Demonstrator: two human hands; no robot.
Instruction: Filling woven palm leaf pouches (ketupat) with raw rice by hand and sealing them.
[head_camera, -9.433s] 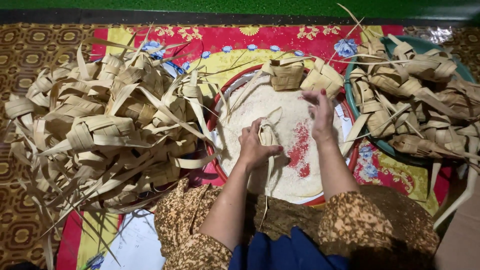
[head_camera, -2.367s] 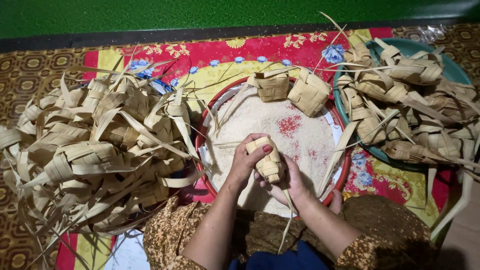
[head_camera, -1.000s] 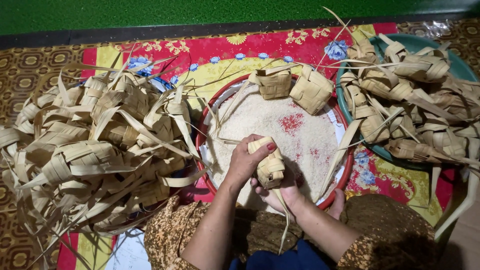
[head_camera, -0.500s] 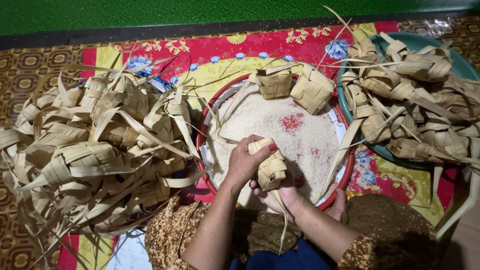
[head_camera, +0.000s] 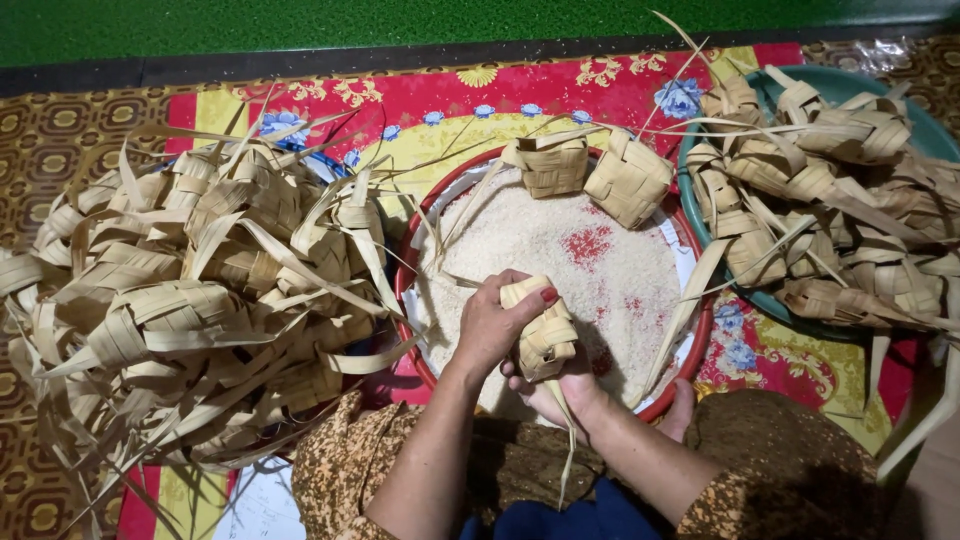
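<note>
Woven leaf pouch (head_camera: 541, 335) held by both hands above rice tray (head_camera: 410, 262).

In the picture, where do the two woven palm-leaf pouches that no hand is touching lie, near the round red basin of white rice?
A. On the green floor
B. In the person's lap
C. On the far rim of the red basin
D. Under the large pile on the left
C. The two woven palm-leaf pouches lie side by side at the far rim of the round red basin, above the white rice.
</note>
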